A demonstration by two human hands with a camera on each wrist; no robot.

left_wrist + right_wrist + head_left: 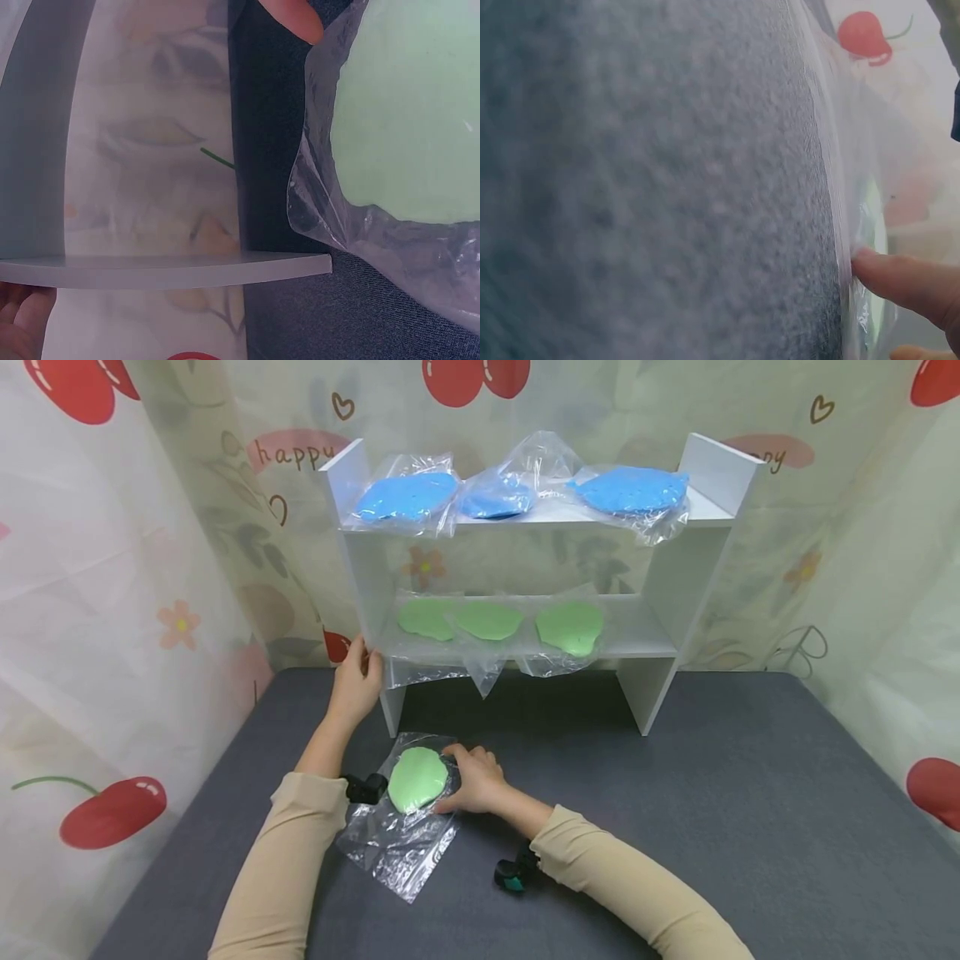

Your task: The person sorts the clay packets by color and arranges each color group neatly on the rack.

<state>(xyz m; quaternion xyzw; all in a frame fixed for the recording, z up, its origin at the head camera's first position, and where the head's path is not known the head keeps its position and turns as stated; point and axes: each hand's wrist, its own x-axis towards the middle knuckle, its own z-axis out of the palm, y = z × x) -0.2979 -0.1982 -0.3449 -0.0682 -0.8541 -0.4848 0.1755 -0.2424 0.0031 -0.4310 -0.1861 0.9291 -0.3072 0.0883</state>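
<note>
A pale green, flat, clay-like disc in a clear plastic bag [417, 779] is in front of the white shelf [637, 647]. My right hand [480, 781] holds this bag at its right side, with thumb and fingers spread about the disc's edge. In the right wrist view a fingertip [870, 264] touches the plastic. My left hand [354, 685] rests against the outside of the shelf's left side panel. The left wrist view shows its fingers [28, 319] partly hidden by that panel [172, 271].
Several bagged green discs [489, 622] lie on the middle board, their plastic hanging over the front. Bagged blue pieces [633, 491] lie on the top board. The shelf stands at the back of the dark table [750, 827], before a printed curtain [810, 527].
</note>
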